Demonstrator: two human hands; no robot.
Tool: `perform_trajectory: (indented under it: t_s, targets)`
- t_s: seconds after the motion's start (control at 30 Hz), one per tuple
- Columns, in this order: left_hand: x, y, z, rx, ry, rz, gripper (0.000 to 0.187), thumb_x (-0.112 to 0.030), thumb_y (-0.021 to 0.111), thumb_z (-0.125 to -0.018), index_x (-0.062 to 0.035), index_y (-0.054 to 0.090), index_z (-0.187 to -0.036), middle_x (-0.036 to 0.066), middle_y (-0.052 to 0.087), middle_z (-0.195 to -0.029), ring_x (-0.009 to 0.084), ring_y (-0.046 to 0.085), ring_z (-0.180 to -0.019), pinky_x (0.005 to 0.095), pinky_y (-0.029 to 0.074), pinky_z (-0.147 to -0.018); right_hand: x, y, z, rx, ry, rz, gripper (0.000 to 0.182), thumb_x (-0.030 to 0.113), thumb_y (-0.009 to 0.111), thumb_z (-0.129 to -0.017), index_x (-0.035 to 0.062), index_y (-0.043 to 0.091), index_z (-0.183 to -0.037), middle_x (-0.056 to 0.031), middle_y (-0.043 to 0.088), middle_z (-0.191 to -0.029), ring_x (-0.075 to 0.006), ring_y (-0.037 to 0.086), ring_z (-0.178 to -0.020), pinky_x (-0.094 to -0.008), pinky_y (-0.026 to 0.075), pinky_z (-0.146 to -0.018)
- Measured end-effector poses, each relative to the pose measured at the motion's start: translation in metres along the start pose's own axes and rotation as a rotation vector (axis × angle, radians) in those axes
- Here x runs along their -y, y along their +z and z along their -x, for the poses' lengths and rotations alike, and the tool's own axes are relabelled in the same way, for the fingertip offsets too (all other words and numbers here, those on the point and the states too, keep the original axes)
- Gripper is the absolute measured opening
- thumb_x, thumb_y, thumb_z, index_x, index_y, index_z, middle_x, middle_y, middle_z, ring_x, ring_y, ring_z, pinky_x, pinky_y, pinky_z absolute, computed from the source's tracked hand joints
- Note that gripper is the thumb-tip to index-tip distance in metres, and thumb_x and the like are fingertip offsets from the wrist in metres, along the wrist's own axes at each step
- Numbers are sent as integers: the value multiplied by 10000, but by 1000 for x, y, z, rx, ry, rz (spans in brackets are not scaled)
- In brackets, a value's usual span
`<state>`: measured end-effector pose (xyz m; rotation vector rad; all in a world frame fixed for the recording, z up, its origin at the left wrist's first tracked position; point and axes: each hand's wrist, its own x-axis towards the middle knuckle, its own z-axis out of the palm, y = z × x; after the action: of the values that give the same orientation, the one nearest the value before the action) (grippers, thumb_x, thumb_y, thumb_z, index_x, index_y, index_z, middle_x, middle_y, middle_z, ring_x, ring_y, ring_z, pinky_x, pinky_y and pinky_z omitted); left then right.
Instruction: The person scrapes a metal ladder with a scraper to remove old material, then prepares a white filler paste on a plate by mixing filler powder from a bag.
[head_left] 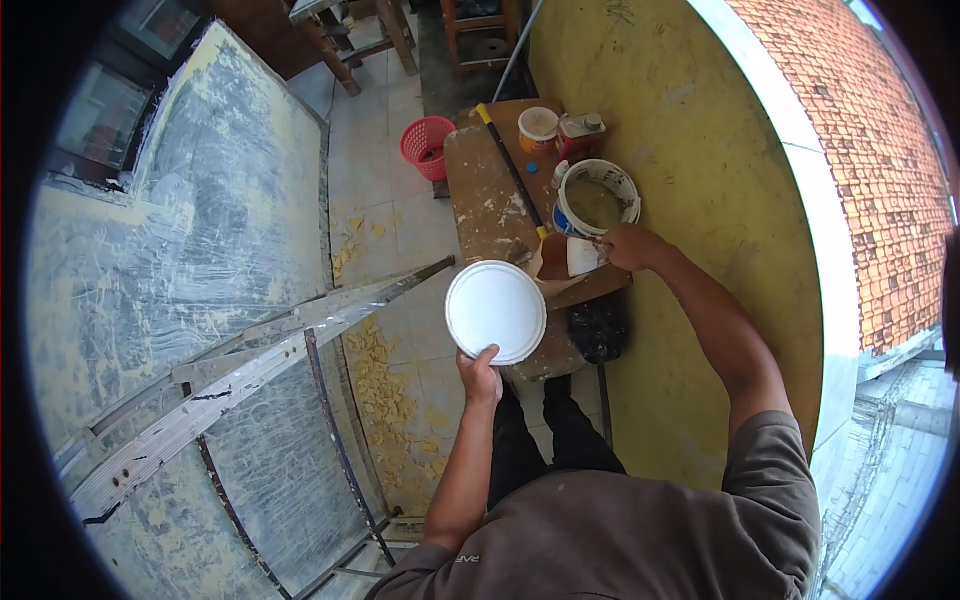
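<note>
My left hand [480,378] grips a round white bucket lid [496,312] by its near edge, thumb on top. The lid's upper face is plain white. Over the bench's near right part, my right hand [630,248] is closed around what looks like a putty knife [585,257] with a wide pale blade; its handle is mostly hidden in the fist. Just beyond that hand stands an uncovered white bucket [600,197] with greyish-brown stuff inside. A brown sheet-like piece [553,262] lies beside the blade.
On the wooden bench [480,170] lie a black pole with yellow ends [512,170], a small tub [538,125], a red can [582,135] and a blue cap [532,168]. Left are a red basket [428,145], a wooden ladder [240,375] and floor flakes [375,390]. A yellow wall [700,200] rises right.
</note>
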<state>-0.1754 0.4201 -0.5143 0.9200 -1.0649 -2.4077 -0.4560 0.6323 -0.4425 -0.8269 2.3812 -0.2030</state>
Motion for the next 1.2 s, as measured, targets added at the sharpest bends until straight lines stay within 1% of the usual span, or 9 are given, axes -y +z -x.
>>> perform_trajectory:
  t_s: [0.4, 0.53, 0.73, 0.8, 0.87, 0.93, 0.97, 1.07, 1.2]
  targets:
    - [-17, 9, 18, -65, 59, 66, 528, 77, 521, -714, 25, 468, -1237, 131, 573, -1146, 247, 567, -1073, 359, 440, -948, 38, -36, 38, -119, -64, -67, 209, 143, 511, -785, 12, 672, -809, -244, 641, -833, -423, 617, -796, -495, 484, -748]
    - [-25, 9, 32, -61, 7, 60, 559, 50, 526, -709, 21, 448, -1262, 142, 556, -1169, 269, 559, -1091, 387, 450, -957, 78, -44, 54, -228, -217, -40, 184, 129, 516, -785, 16, 662, -772, -251, 626, -753, -440, 610, -748, -513, 484, -704]
    - [-50, 34, 49, 186, -89, 186, 592, 23, 510, -698, 24, 428, -1284, 160, 562, -1166, 282, 560, -1111, 397, 448, -970, 140, -46, 83, -284, -374, -14, 169, 126, 520, -796, 6, 603, -710, -236, 616, -690, -431, 609, -690, -503, 493, -649]
    - [-65, 43, 57, 159, -81, 210, 614, 19, 501, -682, 32, 422, -1291, 158, 557, -1181, 284, 558, -1117, 400, 444, -980, 156, -44, 92, -408, -398, 11, 155, 136, 526, -806, 7, 598, -758, -229, 614, -671, -417, 613, -665, -495, 495, -624]
    - [-78, 43, 62, 236, -66, 240, 635, 13, 503, -672, 30, 416, -1301, 157, 553, -1193, 281, 556, -1123, 401, 439, -992, 169, -47, 104, -396, -405, 65, 121, 125, 544, -810, 9, 577, -817, -204, 613, -691, -395, 616, -664, -475, 497, -606]
    - [-87, 42, 66, 240, -57, 262, 644, 11, 505, -669, 30, 413, -1306, 158, 552, -1197, 281, 553, -1128, 402, 439, -993, 172, -37, 108, -524, -526, 3, 95, 100, 556, -810, 18, 550, -858, -166, 595, -738, -372, 615, -693, -456, 495, -615]
    - [-90, 41, 68, 249, -63, 274, 653, 9, 506, -665, 30, 409, -1310, 159, 550, -1200, 280, 551, -1134, 404, 440, -995, 172, -34, 110, -521, -558, 35, 133, 77, 566, -810, 41, 565, -938, -127, 568, -800, -329, 611, -752, -418, 493, -664]
    - [-100, 37, 71, 253, -46, 261, 671, 8, 509, -660, 29, 401, -1322, 161, 549, -1209, 283, 545, -1146, 401, 440, -999, 176, -28, 117, -629, -659, 62, 217, 81, 579, -812, 71, 590, -1028, -105, 563, -828, -292, 604, -786, -395, 483, -717]
    - [-110, 33, 72, 294, -43, 279, 685, 8, 508, -654, 33, 393, -1329, 166, 542, -1227, 291, 540, -1157, 410, 437, -1007, 184, -29, 130, -688, -661, 149, 291, 70, 592, -804, 92, 596, -1094, -90, 559, -844, -269, 597, -800, -383, 476, -747]
